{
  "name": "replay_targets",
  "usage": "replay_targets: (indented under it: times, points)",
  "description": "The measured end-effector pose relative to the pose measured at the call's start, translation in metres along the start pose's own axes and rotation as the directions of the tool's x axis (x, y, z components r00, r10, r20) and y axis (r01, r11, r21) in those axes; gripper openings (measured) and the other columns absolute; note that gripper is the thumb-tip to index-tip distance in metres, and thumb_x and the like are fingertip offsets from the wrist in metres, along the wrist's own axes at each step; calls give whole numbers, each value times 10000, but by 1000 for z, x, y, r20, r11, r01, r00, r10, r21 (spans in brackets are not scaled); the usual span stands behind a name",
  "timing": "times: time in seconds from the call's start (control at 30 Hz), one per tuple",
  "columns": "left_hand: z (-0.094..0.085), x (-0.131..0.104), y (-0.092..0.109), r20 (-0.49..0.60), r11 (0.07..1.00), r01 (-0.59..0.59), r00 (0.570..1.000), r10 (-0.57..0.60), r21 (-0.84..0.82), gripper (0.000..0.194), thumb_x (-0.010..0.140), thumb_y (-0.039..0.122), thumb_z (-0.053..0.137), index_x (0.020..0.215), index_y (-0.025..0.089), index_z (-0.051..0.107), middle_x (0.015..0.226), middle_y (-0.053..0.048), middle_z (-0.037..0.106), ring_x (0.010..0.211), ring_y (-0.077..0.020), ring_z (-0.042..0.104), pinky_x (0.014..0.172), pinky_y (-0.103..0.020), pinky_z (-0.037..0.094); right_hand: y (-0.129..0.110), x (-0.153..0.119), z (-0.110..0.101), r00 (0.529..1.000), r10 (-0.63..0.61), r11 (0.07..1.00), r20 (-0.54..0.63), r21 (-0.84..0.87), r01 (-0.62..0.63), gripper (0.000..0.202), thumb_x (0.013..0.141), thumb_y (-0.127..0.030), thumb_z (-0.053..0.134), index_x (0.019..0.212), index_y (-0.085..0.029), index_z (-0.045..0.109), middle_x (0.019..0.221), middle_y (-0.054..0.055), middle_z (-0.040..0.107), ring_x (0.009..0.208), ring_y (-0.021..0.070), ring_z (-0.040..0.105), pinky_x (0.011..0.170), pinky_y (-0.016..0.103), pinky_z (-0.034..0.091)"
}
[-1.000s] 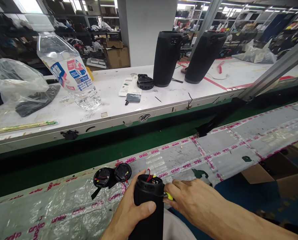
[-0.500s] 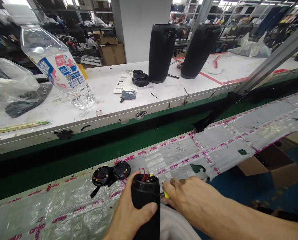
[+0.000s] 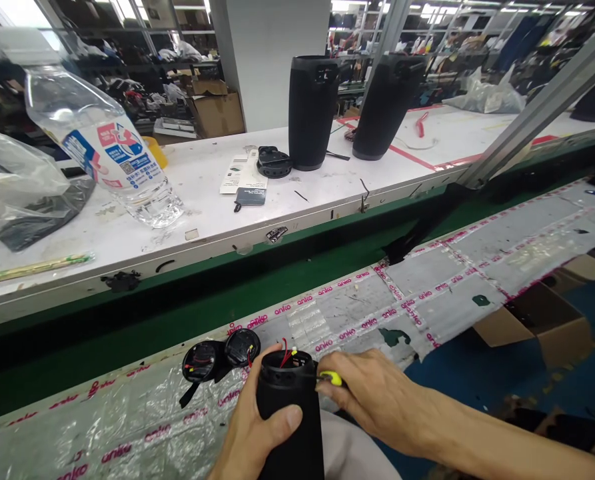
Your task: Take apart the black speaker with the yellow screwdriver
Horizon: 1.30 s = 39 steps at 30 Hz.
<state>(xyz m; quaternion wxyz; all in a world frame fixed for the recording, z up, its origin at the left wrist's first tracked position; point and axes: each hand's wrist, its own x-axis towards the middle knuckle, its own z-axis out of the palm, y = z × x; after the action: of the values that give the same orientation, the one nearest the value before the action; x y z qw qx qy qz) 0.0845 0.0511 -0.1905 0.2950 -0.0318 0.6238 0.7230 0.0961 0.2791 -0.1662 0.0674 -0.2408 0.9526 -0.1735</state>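
My left hand is wrapped around a black cylindrical speaker, its thumb across the front. The top of the speaker is uncovered, and red wires with a small yellow-white connector stick up from inside. In my right hand is a screwdriver with a yellow handle, mostly hidden by the fingers. Its thin dark shaft points left at the right side of the speaker's upper rim; whether the tip touches I cannot tell. Two round black speaker caps with red wires and connectors lie on the lower bench, left of the speaker.
The lower bench is covered with plastic and pink printed tape. Two more black speakers stand on the white shelf, near a round black part, paper cards and a water bottle. A metal post slants at right.
My right hand has turned and raised the screwdriver, bringing its shaft across to the speaker's upper rim. My left hand keeps its hold. The whole view has shifted slightly.
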Motion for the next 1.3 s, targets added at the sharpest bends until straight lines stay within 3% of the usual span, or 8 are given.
replay_targets:
  times: [0.1,0.27,0.4,0.7,0.83,1.0,1.3]
  points:
    - [0,-1,-1,-48,1000,4,999,-3,19,887,688,557,813,1431,254,437,1352,-105,655,1276,-382,574,1105,-496,386,3,-2,-2,997,73,996,16,40,-74,106,1086,-332,417,1092,-256,490,890,-27,699,731,242,707,643,363,406]
    - [1,0,-1,-77,998,-31,996,35,60,873,672,569,824,1407,254,474,1324,-107,674,1257,-390,588,1109,-511,384,-6,0,-8,990,-13,992,137,-119,30,124,1063,-356,486,1031,-238,509,871,1,676,688,253,693,571,364,349]
    - [2,0,-1,-74,993,-38,996,47,116,870,683,566,823,1416,258,470,1368,-105,650,1312,-379,548,1150,-513,337,-10,5,-10,991,-72,971,109,-218,94,140,1052,-369,507,1013,-235,501,850,9,666,630,254,667,518,374,298]
    - [4,-1,1,-93,990,-50,994,63,136,843,671,558,832,1386,252,507,1314,-81,687,1296,-361,564,1123,-463,405,-9,3,-6,988,-65,981,143,-172,90,119,1051,-342,520,1018,-230,493,867,6,677,677,236,696,545,354,327]
    - [5,-1,1,-94,990,-42,994,55,135,823,695,533,821,1393,247,493,1335,-91,671,1295,-365,564,1140,-486,374,-10,2,-4,990,-65,979,126,-186,88,115,1037,-319,548,1007,-234,477,832,-3,669,654,232,690,541,345,310]
    - [7,-4,0,-122,986,-38,991,58,164,839,699,522,818,1408,248,462,1330,-102,670,1280,-372,574,1138,-508,362,-12,0,1,997,-46,964,59,-258,60,179,1015,-331,585,965,-250,433,747,-27,640,552,236,657,496,355,216]
    - [9,-7,0,-148,977,-33,987,65,211,794,705,516,811,1378,260,477,1267,-76,707,1213,-345,621,1060,-454,451,-13,1,7,994,-99,929,46,-355,109,208,1018,-367,572,962,-246,412,693,-33,616,459,229,601,461,384,106]
